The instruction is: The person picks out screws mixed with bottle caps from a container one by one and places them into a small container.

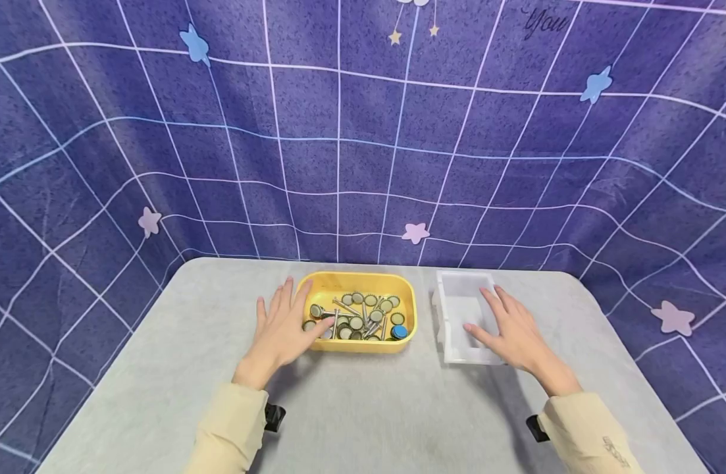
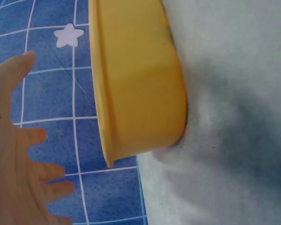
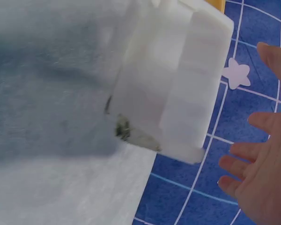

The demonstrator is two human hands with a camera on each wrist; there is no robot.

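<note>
In the head view a yellow tray [image 1: 363,347] holds a mix of crimped bottle caps [image 1: 376,316], a blue cap [image 1: 399,332] and several metal screws or nails [image 1: 365,315]. My left hand [image 1: 282,326], fingers spread, is over the tray's left end, its thumb overlapping the contents. To the right stands a white plastic bin [image 1: 457,355], with bare floor showing inside. Over that bin's right side is my right hand [image 1: 513,329], fingers extended and nothing held. Both wrist views show the hands beside the outer walls of the yellow tray [image 2: 140,84] and the white bin [image 3: 187,84].
Both containers stand on a grey table [image 1: 363,415], toward its far edge. A blue-purple curtain [image 1: 363,164] with a grid and stars hangs behind and around the table. A narrow strip of tabletop separates the tray from the bin.
</note>
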